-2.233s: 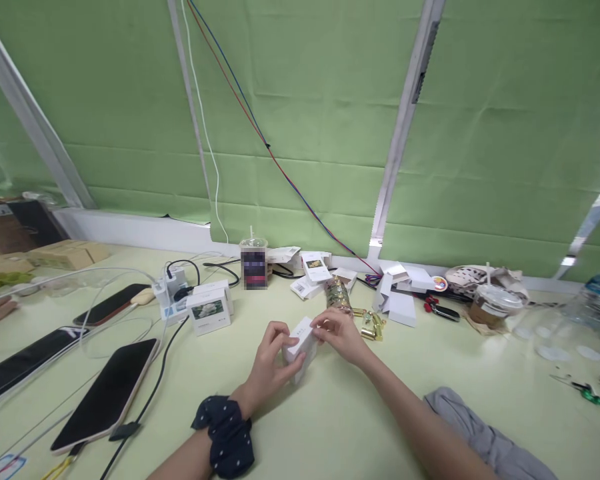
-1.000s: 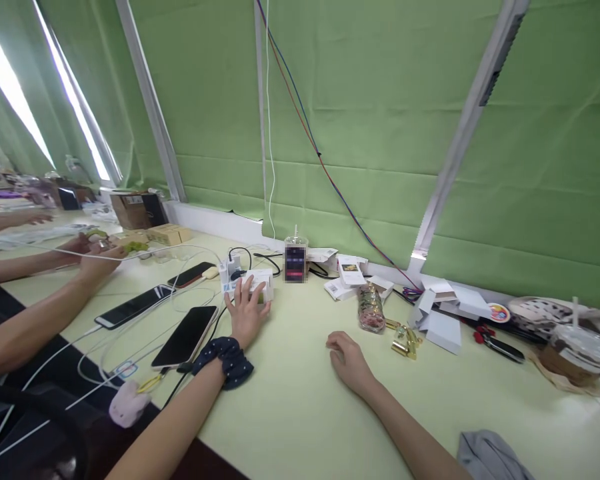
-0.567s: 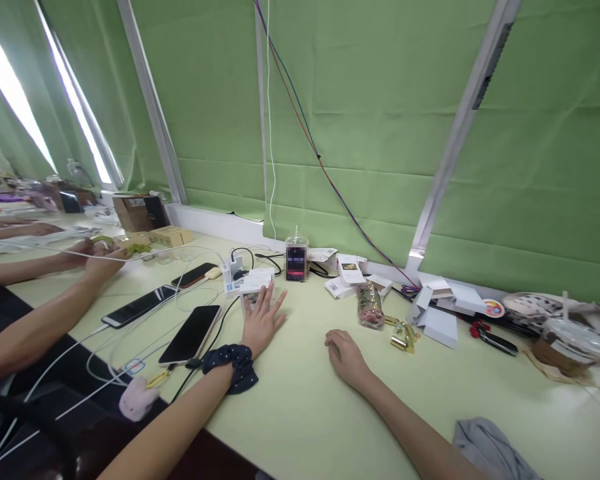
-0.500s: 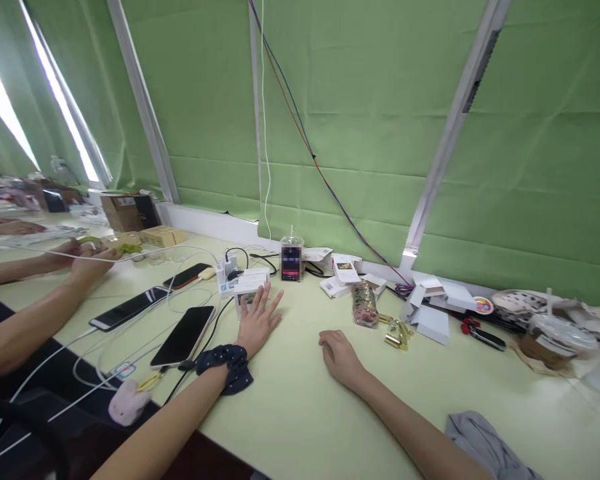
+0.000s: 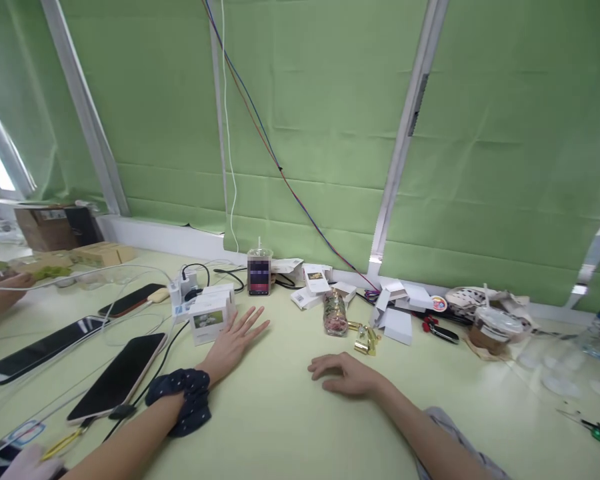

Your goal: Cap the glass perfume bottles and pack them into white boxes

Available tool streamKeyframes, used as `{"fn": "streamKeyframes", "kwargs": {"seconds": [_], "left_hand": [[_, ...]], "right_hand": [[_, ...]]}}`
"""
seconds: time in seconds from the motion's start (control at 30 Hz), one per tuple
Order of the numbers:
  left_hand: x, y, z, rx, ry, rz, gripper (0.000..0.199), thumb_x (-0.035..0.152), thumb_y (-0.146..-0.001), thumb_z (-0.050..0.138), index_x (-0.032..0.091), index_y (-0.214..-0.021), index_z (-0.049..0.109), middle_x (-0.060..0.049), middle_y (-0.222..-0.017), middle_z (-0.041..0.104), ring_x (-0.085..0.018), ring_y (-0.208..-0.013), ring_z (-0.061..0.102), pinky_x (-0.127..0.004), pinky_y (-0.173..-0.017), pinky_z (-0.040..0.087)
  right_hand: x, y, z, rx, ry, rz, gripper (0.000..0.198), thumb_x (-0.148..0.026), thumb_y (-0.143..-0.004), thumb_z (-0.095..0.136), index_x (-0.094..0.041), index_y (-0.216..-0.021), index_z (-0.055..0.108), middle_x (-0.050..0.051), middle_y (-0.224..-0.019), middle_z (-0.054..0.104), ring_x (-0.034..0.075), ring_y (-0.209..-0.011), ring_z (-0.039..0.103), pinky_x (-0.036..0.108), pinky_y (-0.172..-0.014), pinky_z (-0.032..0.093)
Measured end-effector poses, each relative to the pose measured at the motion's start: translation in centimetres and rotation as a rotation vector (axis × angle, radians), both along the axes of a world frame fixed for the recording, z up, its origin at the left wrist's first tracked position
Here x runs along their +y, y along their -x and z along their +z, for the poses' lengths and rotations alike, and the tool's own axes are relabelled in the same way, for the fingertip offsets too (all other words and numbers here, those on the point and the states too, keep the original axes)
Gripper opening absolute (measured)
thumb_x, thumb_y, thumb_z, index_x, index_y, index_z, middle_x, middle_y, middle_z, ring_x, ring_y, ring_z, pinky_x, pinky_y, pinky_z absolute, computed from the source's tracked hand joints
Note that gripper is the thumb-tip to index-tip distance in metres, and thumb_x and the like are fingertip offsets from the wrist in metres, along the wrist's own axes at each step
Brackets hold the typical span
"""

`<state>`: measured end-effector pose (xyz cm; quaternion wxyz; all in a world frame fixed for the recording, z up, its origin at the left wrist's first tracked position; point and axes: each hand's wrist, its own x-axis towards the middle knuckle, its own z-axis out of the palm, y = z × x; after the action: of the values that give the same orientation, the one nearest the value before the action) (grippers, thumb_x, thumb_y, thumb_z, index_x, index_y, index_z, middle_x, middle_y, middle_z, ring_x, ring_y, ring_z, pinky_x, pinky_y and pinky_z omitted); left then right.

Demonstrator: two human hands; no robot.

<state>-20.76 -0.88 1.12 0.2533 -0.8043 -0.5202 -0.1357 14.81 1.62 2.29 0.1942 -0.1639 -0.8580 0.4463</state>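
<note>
My left hand (image 5: 234,341) lies palm down on the pale table with its fingers spread, holding nothing. A dark dotted scrunchie (image 5: 185,400) circles that wrist. White small boxes (image 5: 211,319) stand right beside its fingers. My right hand (image 5: 349,375) rests on the tabletop, fingers loosely bent and thumb apart, with nothing in it. Beyond it are shiny gold-coloured pieces (image 5: 364,339) and a clear-wrapped roll of patterned items (image 5: 335,313). A phone (image 5: 259,276) with a lit screen leans against a clear lidded cup (image 5: 260,253).
Phones (image 5: 120,377) and charging cables crowd the left side, around a white power strip (image 5: 183,293). Opened white boxes (image 5: 399,323), black-handled cutters (image 5: 441,329) and an iced drink cup (image 5: 495,328) line the back right. Another person's hand (image 5: 3,287) is at far left.
The view has swung to the right, so things appear further left. My right hand's fingers have loosened and stretched out somewhat; my left hand stays spread on the table.
</note>
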Motion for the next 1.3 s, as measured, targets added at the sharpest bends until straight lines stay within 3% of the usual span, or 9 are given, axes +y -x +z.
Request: {"fn": "streamKeyframes", "kwargs": {"seconds": [0.17,0.4,0.53,0.63,0.8,0.9,1.1,1.3], "left_hand": [[1.0,-0.6,-0.4,0.012,0.032,0.009,0.065,0.003,-0.086,0.032,0.036,-0.141,0.034,-0.002,-0.154,0.027,-0.024,-0.141,0.023,-0.051,-0.11,0.025],[1.3,-1.5,-0.6,-0.046,0.111,0.032,0.06,0.0,-0.085,0.03,0.029,-0.136,0.044,-0.005,-0.153,0.029,-0.023,-0.142,0.022,-0.052,-0.11,0.023],[1.5,-1.2,-0.8,-0.185,0.273,0.059,0.049,0.004,-0.085,0.035,0.023,-0.125,0.055,-0.008,-0.149,0.036,-0.024,-0.141,0.026,-0.051,-0.11,0.024],[1.7,-1.2,-0.9,-0.263,0.353,0.096,0.042,0.005,-0.086,0.036,0.02,-0.118,0.059,-0.008,-0.139,0.051,-0.023,-0.137,0.034,-0.046,-0.11,0.028],[2.3,-3.2,-0.9,-0.306,0.343,0.2,0.034,0.009,-0.09,0.031,0.018,-0.109,0.057,-0.01,-0.118,0.061,-0.021,-0.107,0.06,-0.034,-0.091,0.045],[2.9,-5.2,-0.5,-0.303,0.33,0.276,0.029,0.008,-0.089,0.03,0.016,-0.103,0.055,-0.01,-0.105,0.06,-0.02,-0.089,0.063,-0.032,-0.079,0.047],[4.0,-8.3,0.3,-0.269,0.284,0.412,0.03,0.003,-0.087,0.032,0.013,-0.103,0.055,-0.013,-0.104,0.056,-0.024,-0.096,0.06,-0.036,-0.084,0.044],[4.7,-9.5,0.3,-0.289,0.181,0.521,0.032,0.009,-0.09,0.029,0.009,-0.108,0.056,-0.019,-0.106,0.055,-0.031,-0.1,0.055,-0.041,-0.079,0.046]], "right_hand": [[-0.4,1.1,-1.3,0.098,-0.1,-0.044,0.028,-0.014,-0.073,0.065,-0.024,-0.099,0.071,0.007,-0.116,0.066,0.021,-0.114,0.056,0.039,-0.099,0.044],[-0.7,2.0,-1.9,0.161,-0.144,-0.167,0.022,-0.01,-0.075,0.061,-0.021,-0.09,0.072,0.008,-0.106,0.069,0.02,-0.104,0.061,0.037,-0.093,0.048],[-0.9,2.9,-2.3,0.164,-0.195,-0.218,0.024,-0.008,-0.073,0.059,-0.021,-0.089,0.071,0.007,-0.104,0.07,0.019,-0.103,0.061,0.036,-0.093,0.048],[-0.9,3.8,-2.5,0.158,-0.239,-0.251,0.025,-0.008,-0.072,0.059,-0.022,-0.09,0.071,0.006,-0.105,0.07,0.019,-0.103,0.061,0.036,-0.094,0.047],[-1.2,5.2,-2.7,0.142,-0.289,-0.311,0.025,-0.009,-0.072,0.06,-0.021,-0.091,0.07,0.006,-0.107,0.069,0.02,-0.104,0.061,0.036,-0.095,0.047],[-1.5,5.8,-2.8,0.129,-0.304,-0.349,0.023,-0.01,-0.073,0.06,-0.02,-0.091,0.07,0.006,-0.107,0.069,0.02,-0.103,0.061,0.035,-0.095,0.046],[-1.8,6.7,-2.8,0.088,-0.378,-0.405,0.022,-0.011,-0.073,0.06,-0.019,-0.091,0.069,0.007,-0.106,0.07,0.019,-0.101,0.062,0.031,-0.093,0.047],[-1.2,6.6,-2.5,0.015,-0.612,-0.484,0.022,-0.011,-0.081,0.05,-0.018,-0.091,0.068,0.006,-0.089,0.072,0.018,-0.082,0.064,0.029,-0.079,0.049]]}}
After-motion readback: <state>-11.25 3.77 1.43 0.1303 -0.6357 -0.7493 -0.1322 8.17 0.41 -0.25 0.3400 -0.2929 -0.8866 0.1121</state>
